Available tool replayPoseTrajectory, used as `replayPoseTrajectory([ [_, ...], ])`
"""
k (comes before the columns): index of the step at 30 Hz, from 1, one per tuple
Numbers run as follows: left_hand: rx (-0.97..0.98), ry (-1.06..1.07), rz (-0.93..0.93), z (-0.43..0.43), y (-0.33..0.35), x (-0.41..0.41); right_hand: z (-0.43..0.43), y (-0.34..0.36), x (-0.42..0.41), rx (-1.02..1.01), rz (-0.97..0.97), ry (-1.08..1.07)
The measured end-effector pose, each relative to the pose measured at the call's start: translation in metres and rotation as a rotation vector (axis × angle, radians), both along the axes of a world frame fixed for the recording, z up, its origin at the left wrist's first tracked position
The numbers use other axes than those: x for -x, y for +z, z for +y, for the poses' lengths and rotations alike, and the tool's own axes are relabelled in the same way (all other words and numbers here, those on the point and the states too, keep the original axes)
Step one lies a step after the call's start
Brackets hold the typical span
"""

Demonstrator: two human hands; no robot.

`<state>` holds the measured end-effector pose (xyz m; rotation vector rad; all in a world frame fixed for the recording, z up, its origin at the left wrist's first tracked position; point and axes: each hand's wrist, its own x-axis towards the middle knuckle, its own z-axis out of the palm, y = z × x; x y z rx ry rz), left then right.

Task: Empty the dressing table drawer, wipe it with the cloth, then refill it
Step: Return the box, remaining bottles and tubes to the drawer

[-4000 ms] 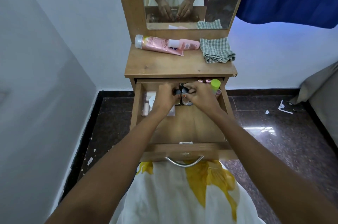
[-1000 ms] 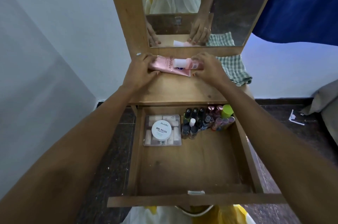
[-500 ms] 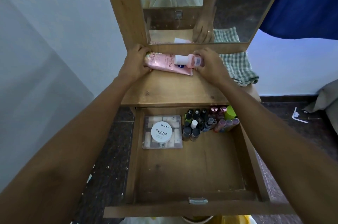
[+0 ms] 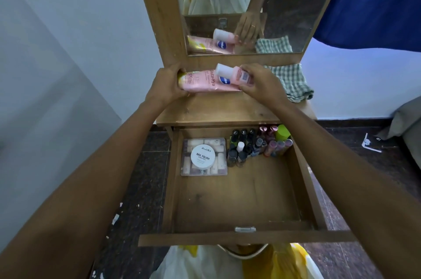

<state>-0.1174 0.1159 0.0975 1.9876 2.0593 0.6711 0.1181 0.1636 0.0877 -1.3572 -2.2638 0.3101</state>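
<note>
The wooden drawer (image 4: 239, 201) stands pulled out under the table top (image 4: 216, 107). At its back lie a clear nail-tip box (image 4: 189, 169) with a white nail polish remover tin (image 4: 203, 156) on it, and a cluster of nail polish bottles (image 4: 246, 146) beside a green-capped bottle (image 4: 282, 132). Above the table top, my left hand (image 4: 166, 84) grips the cap end of a pink tube (image 4: 205, 83). My right hand (image 4: 259, 83) holds a small pink bottle (image 4: 230, 73) with a white cap, lifted above the tube. The checked cloth (image 4: 291, 80) lies folded at the right.
A mirror (image 4: 246, 5) in a wooden frame rises behind the table top. A white wall is on the left, and a blue curtain (image 4: 376, 0) hangs at upper right. Dark tiled floor (image 4: 355, 142) with paper scraps surrounds the table. The drawer's front half is bare wood.
Four seconds ago both hands were among the bottles in the drawer. They since rose to the table top, took hold of the tube and small bottle, and now lift them slightly.
</note>
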Motion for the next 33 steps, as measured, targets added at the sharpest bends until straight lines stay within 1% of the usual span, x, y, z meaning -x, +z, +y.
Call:
replayPoseTrajectory([
  [5,-0.022,-0.025,0.005,-0.034,0.012,-0.008,-0.031,0.017,-0.014,-0.003,0.057,0.038],
  [9,-0.022,-0.058,0.009,-0.064,0.016,-0.021,-0.064,0.026,-0.029,0.007,0.058,0.054],
  [12,-0.005,-0.064,0.015,-0.090,0.014,-0.036,-0.089,0.029,-0.041,0.037,0.050,0.069],
  [15,0.013,-0.079,-0.029,-0.114,0.006,-0.049,-0.109,0.025,-0.055,0.067,0.042,0.078],
  [18,0.070,-0.094,-0.041,-0.137,-0.006,-0.060,-0.127,0.017,-0.067,0.108,0.058,0.080],
  [21,0.132,-0.115,0.017,-0.156,-0.026,-0.069,-0.144,0.006,-0.076,0.157,0.085,0.058],
  [24,0.183,-0.141,0.075,-0.170,-0.045,-0.077,-0.157,-0.005,-0.082,0.194,0.064,0.041],
  [28,0.281,-0.189,0.090,-0.176,-0.070,-0.085,-0.168,-0.017,-0.085,0.266,0.066,0.015],
  [33,0.367,-0.279,0.237,-0.177,-0.084,-0.092,-0.176,-0.028,-0.090,0.308,0.054,0.017],
])
